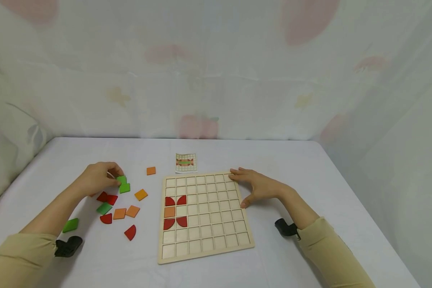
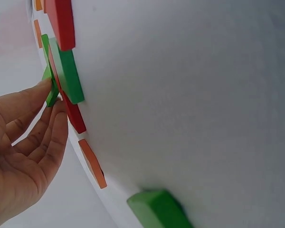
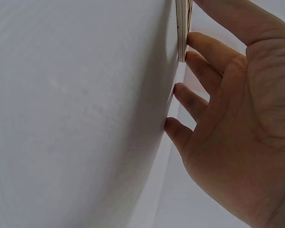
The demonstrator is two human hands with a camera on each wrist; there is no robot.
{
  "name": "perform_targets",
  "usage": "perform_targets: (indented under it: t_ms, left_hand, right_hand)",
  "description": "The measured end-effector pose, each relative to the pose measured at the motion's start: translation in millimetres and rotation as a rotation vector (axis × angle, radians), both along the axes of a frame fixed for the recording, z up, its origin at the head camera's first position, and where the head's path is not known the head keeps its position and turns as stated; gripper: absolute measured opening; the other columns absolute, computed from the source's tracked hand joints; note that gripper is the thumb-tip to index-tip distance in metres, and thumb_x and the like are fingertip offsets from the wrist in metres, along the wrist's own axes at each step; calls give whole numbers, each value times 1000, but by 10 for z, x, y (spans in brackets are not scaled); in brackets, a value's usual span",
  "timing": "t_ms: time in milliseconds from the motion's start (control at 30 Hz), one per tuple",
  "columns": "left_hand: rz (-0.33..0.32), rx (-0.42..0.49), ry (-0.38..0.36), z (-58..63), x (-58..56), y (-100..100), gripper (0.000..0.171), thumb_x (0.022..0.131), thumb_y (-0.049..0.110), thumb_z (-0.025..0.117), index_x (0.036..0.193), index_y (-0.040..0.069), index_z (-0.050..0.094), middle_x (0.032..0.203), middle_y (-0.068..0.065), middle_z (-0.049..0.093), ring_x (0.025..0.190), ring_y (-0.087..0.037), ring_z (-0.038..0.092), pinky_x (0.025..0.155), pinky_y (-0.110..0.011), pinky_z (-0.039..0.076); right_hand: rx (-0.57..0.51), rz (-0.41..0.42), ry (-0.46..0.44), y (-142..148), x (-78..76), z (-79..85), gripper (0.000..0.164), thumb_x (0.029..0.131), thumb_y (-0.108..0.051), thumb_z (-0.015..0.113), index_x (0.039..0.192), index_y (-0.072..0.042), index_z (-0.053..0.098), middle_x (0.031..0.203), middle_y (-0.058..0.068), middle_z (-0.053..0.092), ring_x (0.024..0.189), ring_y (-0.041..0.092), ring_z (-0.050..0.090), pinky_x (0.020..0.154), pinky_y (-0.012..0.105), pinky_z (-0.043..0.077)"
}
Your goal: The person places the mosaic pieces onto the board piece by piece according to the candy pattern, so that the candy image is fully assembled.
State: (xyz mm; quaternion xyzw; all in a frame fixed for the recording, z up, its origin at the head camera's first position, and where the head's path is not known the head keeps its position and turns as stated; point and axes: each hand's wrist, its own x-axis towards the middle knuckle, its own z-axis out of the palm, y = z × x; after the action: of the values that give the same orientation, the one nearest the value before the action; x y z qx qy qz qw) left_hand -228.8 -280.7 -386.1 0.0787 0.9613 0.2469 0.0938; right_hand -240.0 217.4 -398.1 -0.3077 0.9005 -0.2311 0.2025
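Note:
In the head view my left hand (image 1: 100, 178) is over the loose tiles at the left, its thumb and fingers pinching a green tile (image 1: 121, 180). Another green tile (image 1: 124, 188) lies right against that one. Seen from the left wrist, the thumb and fingertips of the left hand (image 2: 26, 137) meet at the green tile (image 2: 51, 88). My right hand (image 1: 259, 185) rests spread at the right edge of the wooden grid board (image 1: 219, 224), touching it. Red quarter-circle tiles (image 1: 181, 221) and an orange square (image 1: 169, 212) sit in the board's left columns.
Loose orange squares (image 1: 119, 213), red quarter-circles (image 1: 130, 232) and green tiles (image 1: 70, 225) lie left of the board. A small printed pattern card (image 1: 186, 163) lies behind it. White cloth covers the table (image 1: 288, 264); a patterned curtain (image 1: 216, 80) hangs at the back.

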Motion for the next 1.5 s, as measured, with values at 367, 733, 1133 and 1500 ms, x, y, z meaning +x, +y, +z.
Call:
perform_targets:
  t_ms: [367,733,1133,1500]
  left_hand:
    - [-5,0,11,-8,-11,-7,19,87,10,69,103,2,63,103,-21,65,94,-34,59,68,-36,54]
    - [-9,27,70,77,-11,23,22,91,11,66,110,0,63,100,-18,65,92,-32,63,72,-33,54]
    - [-34,89,111,198,109,460,18,92,14,67,108,5,66,102,-15,69,91,-28,66,72,-31,55]
    - [-101,155,129,274,265,870,9,87,10,73,96,9,71,88,-4,72,80,-15,61,67,-20,51]
  right_hand:
    - [-1,0,0,4,-11,-26,103,67,-44,88,153,-19,37,166,-4,21,157,30,8,124,59,12]
    - [-10,-3,-8,-1,-4,-20,102,67,-43,88,153,-18,38,166,-3,21,157,31,8,124,59,11]
    - [-21,0,-8,-7,16,4,102,67,-41,88,152,-17,38,166,-2,22,157,32,8,124,60,11]
    - [-9,3,-2,-1,-2,-15,103,67,-44,87,153,-18,37,166,-3,21,157,31,8,124,59,11]
